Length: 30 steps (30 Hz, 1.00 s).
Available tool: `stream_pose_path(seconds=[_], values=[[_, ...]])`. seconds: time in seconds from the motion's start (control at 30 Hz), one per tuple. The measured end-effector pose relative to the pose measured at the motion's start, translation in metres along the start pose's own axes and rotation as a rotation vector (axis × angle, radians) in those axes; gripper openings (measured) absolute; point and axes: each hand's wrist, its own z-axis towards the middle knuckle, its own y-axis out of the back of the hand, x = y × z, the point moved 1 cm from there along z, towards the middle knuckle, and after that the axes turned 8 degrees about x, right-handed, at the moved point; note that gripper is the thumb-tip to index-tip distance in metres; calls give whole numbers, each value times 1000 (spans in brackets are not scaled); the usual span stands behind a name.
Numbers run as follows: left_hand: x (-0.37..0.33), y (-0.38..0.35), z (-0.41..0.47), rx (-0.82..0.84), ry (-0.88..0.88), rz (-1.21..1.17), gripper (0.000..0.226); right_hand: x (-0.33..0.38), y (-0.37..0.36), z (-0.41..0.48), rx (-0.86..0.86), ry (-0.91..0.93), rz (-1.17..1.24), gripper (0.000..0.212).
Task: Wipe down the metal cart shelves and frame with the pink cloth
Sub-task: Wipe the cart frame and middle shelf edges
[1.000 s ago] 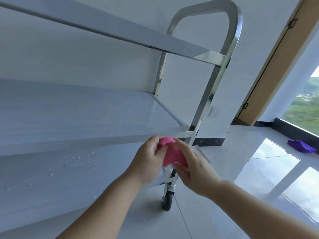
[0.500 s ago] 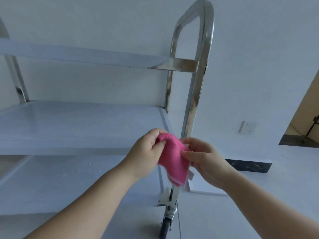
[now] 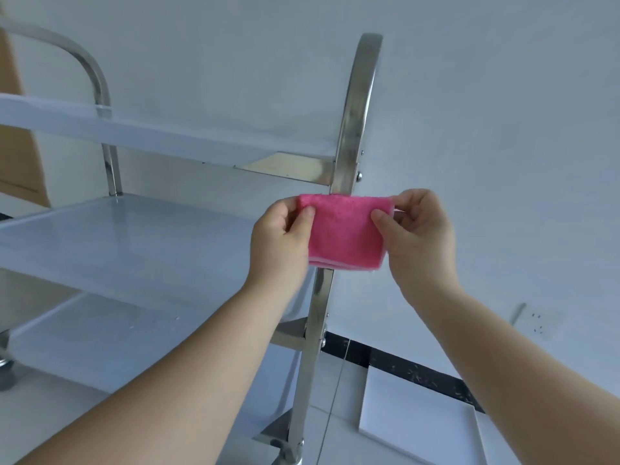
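Since the folded pink cloth (image 3: 345, 231) looks light, soft and floppy, the left hand (image 3: 280, 245) and right hand (image 3: 421, 234) sensibly pinch its top corners before the cart's chrome upright (image 3: 352, 129).

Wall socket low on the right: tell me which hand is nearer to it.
Right. The right hand, pinching the pink cloth, is up and left of the wall socket; the left hand grips the cloth's other end, further left.

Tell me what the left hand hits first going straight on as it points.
Probably the cart post: the left hand, pinching the cloth, points up and right toward it. The cloth covers the post there; the gap between them is unclear.
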Motion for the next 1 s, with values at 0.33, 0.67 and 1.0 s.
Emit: stream_pose_path(seconds=[0.33,0.67,1.0], values=[[13,0,24,-15,9,9,16,-10,-36,-7,27,6,-239,25],[33,40,-2,244,-9,93,20,3,-86,-8,-160,-128,-188,26],[98,77,-67,523,92,291,22,-6,-89,-21,-173,-8,-206,13]])
